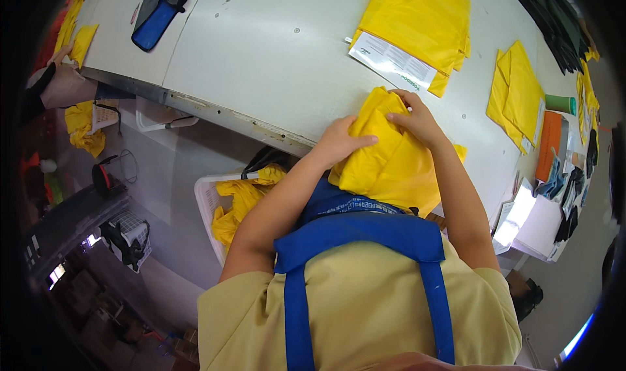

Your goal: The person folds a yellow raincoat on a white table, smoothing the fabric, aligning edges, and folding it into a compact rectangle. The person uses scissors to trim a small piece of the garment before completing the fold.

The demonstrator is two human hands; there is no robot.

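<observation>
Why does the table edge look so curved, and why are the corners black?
Head view: the fisheye lens bends the grey table toward the rim and leaves a dark vignette at the corners; lighting is even and soft, with both hands, left and right, sharp on the yellow fabric.

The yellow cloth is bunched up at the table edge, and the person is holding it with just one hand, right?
Not quite. Both hands are on it: the head view shows the left hand and the right hand pressing on the bunched yellow cloth at the edge of the grey table.
</observation>
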